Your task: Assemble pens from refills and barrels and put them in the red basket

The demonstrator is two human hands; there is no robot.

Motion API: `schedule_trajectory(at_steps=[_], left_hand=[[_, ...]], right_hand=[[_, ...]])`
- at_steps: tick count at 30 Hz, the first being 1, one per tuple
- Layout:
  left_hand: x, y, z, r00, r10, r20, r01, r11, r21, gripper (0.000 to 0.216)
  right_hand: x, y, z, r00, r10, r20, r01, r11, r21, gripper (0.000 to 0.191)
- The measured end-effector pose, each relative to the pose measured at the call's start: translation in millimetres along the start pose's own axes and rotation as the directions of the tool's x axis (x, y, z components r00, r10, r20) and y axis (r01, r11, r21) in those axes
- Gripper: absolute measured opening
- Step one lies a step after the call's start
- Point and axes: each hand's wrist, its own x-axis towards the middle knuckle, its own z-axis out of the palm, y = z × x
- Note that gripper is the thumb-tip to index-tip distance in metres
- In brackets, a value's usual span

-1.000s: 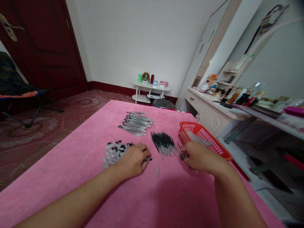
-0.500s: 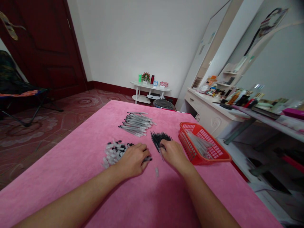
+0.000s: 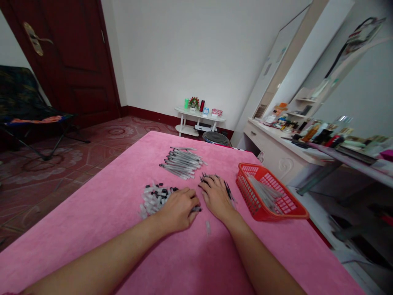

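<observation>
**Open right hand [image 3: 215, 196] rests over refills [image 3: 227, 190]**

The refills lie between the tabletop's [image 3: 175, 266] middle and right edge, near a basket [image 3: 249, 197]. The left hand [image 3: 180, 209] grasps a dark-ended piece [image 3: 196, 209] — partly hidden — beside the caps [image 3: 151, 203]. Pens [image 3: 183, 162] lie toward the far edge.

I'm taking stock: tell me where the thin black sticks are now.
In the head view, the thin black sticks lie partly hidden by the right hand, left of the red basket.
</observation>
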Motion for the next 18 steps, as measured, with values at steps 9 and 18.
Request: schedule_trajectory(at_steps=[9,18], left_hand=[[-0.5,-0.5,1.5,1.0,-0.004,0.0,0.004,1.0,-0.003,0.021],[-0.5,-1.6,0.9,1.0,-0.009,0.007,0.009,1.0,-0.008,0.022]], right_hand=[[3.1,6.4,18.0,0.98,0.196,-0.043,-0.197,0.979,-0.042,0.037],[6.5,8.7,19.0,0.947,0.303,-0.11,-0.314,0.945,-0.097,0.033]])
